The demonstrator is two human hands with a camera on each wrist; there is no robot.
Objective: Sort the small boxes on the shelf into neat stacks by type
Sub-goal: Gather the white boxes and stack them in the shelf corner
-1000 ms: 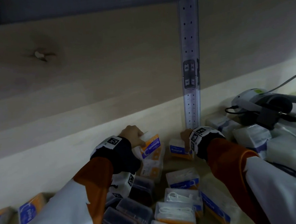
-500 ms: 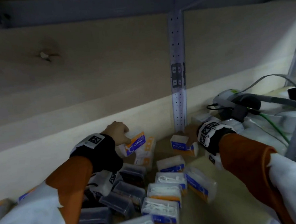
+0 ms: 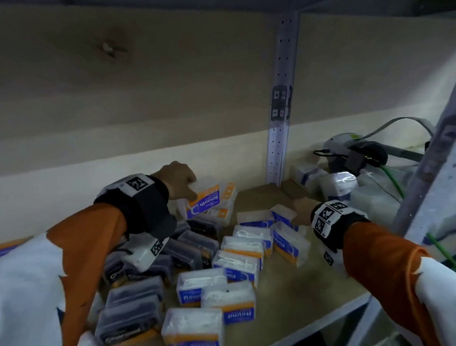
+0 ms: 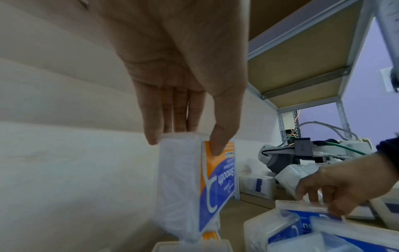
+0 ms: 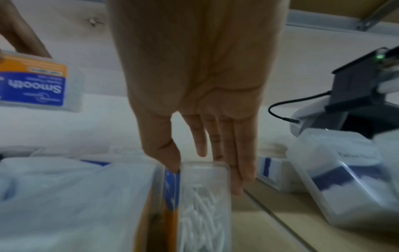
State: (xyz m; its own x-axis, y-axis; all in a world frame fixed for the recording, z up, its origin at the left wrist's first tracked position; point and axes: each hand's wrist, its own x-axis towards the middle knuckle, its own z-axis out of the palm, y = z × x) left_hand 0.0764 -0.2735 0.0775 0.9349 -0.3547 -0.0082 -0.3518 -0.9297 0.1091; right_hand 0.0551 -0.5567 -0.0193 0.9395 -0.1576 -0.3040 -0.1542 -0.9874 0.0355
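Crowding the shelf (image 3: 305,291), dark boxes (image 3: 134,309) lie beside white boxes (image 3: 230,299). Left hand (image 3: 179,180) pinches a Smooth box (image 3: 204,198); right hand (image 3: 302,212) grips a half-hidden clear box (image 5: 205,204).

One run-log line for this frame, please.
left hand: pinches Smooth box over stack by back wall | right hand: grips clear Round box | loose boxes unsorted on shelf

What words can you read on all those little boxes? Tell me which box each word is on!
"Smooth": on the orange and blue box held by the left hand, upside down.
"Round": on the clear boxes with blue and orange labels at the front, upside down.
Small print under "Smooth": too blurred to read.
Dark boxes: label unreadable.
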